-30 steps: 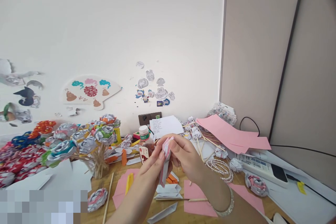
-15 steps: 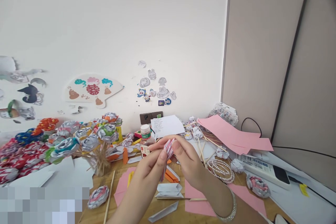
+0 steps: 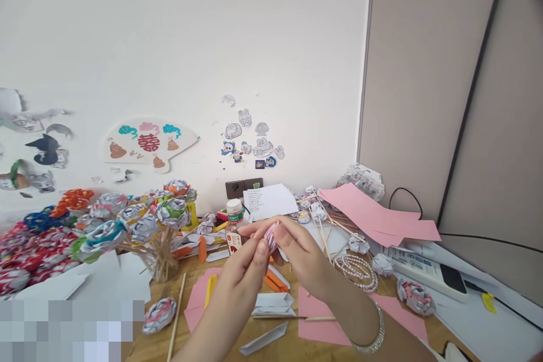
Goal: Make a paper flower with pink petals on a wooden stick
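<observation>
Both my hands meet above the desk, pinched on a small rolled pink-and-white paper flower (image 3: 270,236). My left hand (image 3: 244,271) grips it from below with thumb and fingers closed. My right hand (image 3: 299,251) closes on it from the right; a beaded bracelet (image 3: 373,331) sits on that wrist. Under the hands lie folded white paper strips (image 3: 271,302), orange strips (image 3: 274,281) and pink paper sheets (image 3: 314,317).
A bunch of paper roses on sticks (image 3: 139,223) stands at left, with red and blue ones (image 3: 29,243) beyond. A small bottle (image 3: 234,218), a pearl strand (image 3: 356,268), loose sticks (image 3: 176,317), pink sheets (image 3: 377,218) and a finished rose (image 3: 413,294) lie around. Stickers dot the wall.
The long folded strip that hung from my hands has been rolled up into a compact bud. My hands have sunk slightly and drawn closer together.
</observation>
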`<action>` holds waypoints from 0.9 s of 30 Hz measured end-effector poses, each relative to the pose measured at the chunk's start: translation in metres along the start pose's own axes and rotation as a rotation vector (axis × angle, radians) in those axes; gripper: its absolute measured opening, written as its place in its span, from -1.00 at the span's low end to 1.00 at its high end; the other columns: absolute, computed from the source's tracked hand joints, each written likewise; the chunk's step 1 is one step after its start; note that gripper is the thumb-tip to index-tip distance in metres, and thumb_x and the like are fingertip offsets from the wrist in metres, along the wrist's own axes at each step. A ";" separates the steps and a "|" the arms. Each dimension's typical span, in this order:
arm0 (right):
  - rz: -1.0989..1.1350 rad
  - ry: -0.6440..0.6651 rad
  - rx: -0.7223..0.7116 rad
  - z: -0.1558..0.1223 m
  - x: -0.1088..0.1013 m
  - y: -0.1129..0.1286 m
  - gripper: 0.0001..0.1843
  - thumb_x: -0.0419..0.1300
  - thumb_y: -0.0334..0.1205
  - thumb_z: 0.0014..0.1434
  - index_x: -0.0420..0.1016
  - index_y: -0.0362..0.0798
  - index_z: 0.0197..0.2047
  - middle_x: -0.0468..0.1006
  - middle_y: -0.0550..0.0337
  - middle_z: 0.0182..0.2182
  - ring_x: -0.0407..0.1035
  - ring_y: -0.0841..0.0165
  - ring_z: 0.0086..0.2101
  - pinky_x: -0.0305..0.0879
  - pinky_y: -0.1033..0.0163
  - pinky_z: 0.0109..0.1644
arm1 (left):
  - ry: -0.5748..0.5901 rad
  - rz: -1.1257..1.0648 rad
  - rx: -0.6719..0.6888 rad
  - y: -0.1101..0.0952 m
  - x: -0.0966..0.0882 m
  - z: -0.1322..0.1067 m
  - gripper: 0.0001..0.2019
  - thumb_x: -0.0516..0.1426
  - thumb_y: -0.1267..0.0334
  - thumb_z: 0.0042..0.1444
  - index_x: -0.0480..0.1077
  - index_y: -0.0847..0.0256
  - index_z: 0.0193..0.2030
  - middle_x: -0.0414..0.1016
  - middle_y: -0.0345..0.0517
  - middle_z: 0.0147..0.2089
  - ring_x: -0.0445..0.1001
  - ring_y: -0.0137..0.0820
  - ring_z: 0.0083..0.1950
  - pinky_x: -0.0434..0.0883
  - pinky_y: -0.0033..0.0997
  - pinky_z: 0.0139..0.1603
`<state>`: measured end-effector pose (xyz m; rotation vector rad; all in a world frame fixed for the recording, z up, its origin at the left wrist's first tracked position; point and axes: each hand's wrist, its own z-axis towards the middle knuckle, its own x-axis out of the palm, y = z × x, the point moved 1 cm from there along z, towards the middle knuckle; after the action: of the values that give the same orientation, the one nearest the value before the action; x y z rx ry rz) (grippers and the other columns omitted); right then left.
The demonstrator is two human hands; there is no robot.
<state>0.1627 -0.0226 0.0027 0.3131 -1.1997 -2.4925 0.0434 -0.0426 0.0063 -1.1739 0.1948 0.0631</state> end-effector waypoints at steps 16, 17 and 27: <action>0.092 -0.290 0.082 0.009 -0.013 -0.012 -0.61 0.12 0.10 0.13 0.43 -0.09 -0.38 0.54 0.15 -0.45 0.34 0.44 -0.60 0.25 0.38 -0.62 | 0.248 -0.162 -0.058 0.020 0.009 0.011 -0.67 0.03 0.02 0.13 0.32 0.24 -0.47 0.21 -0.25 -0.56 0.12 -0.48 -0.49 0.10 -0.49 -0.46; 0.087 -0.262 0.060 0.009 -0.016 -0.011 -0.62 0.10 0.10 0.15 0.44 -0.08 -0.35 0.55 0.14 -0.44 0.39 0.41 -0.53 0.34 0.35 -0.50 | 0.289 -0.250 -0.088 0.020 0.009 0.011 -0.68 0.02 0.04 0.14 0.33 0.25 -0.45 0.24 -0.24 -0.56 0.13 -0.48 -0.49 0.11 -0.50 -0.45; 0.018 -0.023 0.046 0.007 -0.030 0.006 -0.72 0.18 -0.08 0.13 0.45 -0.05 -0.15 0.55 0.14 -0.32 0.45 0.32 -0.26 0.35 0.22 -0.14 | 0.585 -0.854 -0.223 0.030 0.008 0.009 -0.76 0.04 0.12 0.17 0.35 0.26 -0.38 0.33 -0.25 -0.67 0.09 -0.61 -0.71 0.15 -0.58 -0.62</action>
<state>0.1888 -0.0083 0.0129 0.2845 -1.2647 -2.4625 0.0477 -0.0230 -0.0192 -1.3921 0.1859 -1.0395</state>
